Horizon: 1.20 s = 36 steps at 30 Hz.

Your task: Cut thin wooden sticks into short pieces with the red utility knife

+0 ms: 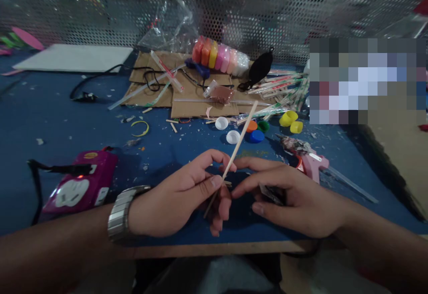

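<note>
My left hand (180,196), with a metal watch (125,211) on its wrist, pinches a thin pale wooden chopstick (241,136) between thumb and fingers. The chopstick slants up and to the right, away from me. Below the thumb, small ends of wood show among the fingers; whether they are a second piece I cannot tell. My right hand (294,196) is close beside it, fingers apart and fingertips near the left hand's fingers. A dark, shiny scrap (271,193) shows in the gap behind the right thumb; it does not look gripped.
A pink glue gun (316,165) lies right of my hands, a purple device (83,180) with a plugged-in cable at left. Bottle caps (256,136), wrapped chopsticks (284,87), cardboard (187,109) and colourful packets (217,55) are farther back. A perforated metal panel (100,13) stands behind.
</note>
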### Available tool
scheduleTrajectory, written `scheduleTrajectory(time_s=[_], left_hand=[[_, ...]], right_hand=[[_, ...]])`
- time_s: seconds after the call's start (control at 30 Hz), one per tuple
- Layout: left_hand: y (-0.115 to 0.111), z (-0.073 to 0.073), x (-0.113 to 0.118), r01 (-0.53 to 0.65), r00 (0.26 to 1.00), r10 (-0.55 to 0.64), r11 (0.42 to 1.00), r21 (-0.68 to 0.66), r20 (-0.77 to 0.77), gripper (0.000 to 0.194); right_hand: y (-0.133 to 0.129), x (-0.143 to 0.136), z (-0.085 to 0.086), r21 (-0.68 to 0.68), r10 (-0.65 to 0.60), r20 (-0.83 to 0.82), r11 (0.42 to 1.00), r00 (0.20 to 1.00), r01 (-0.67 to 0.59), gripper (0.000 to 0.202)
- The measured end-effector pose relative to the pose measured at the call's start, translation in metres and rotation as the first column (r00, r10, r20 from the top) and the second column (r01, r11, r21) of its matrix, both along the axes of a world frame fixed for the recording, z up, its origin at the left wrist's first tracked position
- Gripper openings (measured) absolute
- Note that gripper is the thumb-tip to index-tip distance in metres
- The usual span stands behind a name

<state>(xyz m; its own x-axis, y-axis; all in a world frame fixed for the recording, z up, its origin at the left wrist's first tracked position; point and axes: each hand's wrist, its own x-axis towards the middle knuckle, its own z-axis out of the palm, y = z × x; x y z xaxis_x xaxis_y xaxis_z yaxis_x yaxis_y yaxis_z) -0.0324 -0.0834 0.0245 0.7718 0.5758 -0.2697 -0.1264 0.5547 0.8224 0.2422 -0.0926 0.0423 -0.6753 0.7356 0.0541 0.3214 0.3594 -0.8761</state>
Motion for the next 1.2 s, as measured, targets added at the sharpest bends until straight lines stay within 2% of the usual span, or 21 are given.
scheduleTrajectory(time_s=[0.13,0.27,0.5,0.6,0.67,0.77,0.83,0.97,1.2], left_hand=[[-0.001,0.002,0.001,0.055,0.998,-0.055,0.998,-0.008,-0.033,0.029],[0.000,0.001,0.001,0.059,0.998,-0.060,0.998,-0.032,-0.026,0.037],[0.004,-0.003,-0.002,0.003,1.000,-0.003,1.000,0.001,0.001,0.030],[0.006,0.000,-0.003,-0.062,0.998,0.062,0.998,0.006,0.005,0.019],[0.008,0.004,-0.004,-0.160,0.987,0.160,0.987,-0.023,-0.011,0.012],[0.011,0.007,-0.004,-0.331,0.943,0.328,0.942,-0.050,-0.055,0.015],[0.012,0.007,-0.004,-0.396,0.916,0.393,0.918,-0.025,-0.079,0.022],[0.012,0.006,-0.004,-0.389,0.917,0.389,0.921,0.013,-0.088,0.027],[0.013,0.010,-0.006,-0.386,0.916,0.391,0.920,0.071,-0.085,0.028]], right_hand=[[0.000,-0.002,0.002,-0.018,0.006,-0.010,1.000,1.000,-0.006,0.034],[0.001,-0.006,0.004,-0.059,0.044,-0.078,0.997,0.996,-0.049,0.044],[0.005,-0.002,0.002,-0.061,-0.057,-0.156,0.997,0.986,0.048,0.037],[0.006,0.000,0.002,-0.028,-0.153,-0.089,0.988,0.984,0.151,0.031],[0.006,0.000,0.001,-0.029,-0.235,-0.001,0.972,0.972,0.235,0.026],[0.007,-0.001,-0.002,-0.146,-0.313,0.090,0.935,0.945,0.323,0.021],[0.009,-0.002,-0.004,-0.237,-0.337,0.090,0.907,0.937,0.349,0.022],[0.011,-0.003,-0.006,-0.309,-0.362,0.086,0.876,0.928,0.370,0.027],[0.013,-0.004,-0.010,-0.273,-0.352,0.107,0.889,0.930,0.368,0.025]])
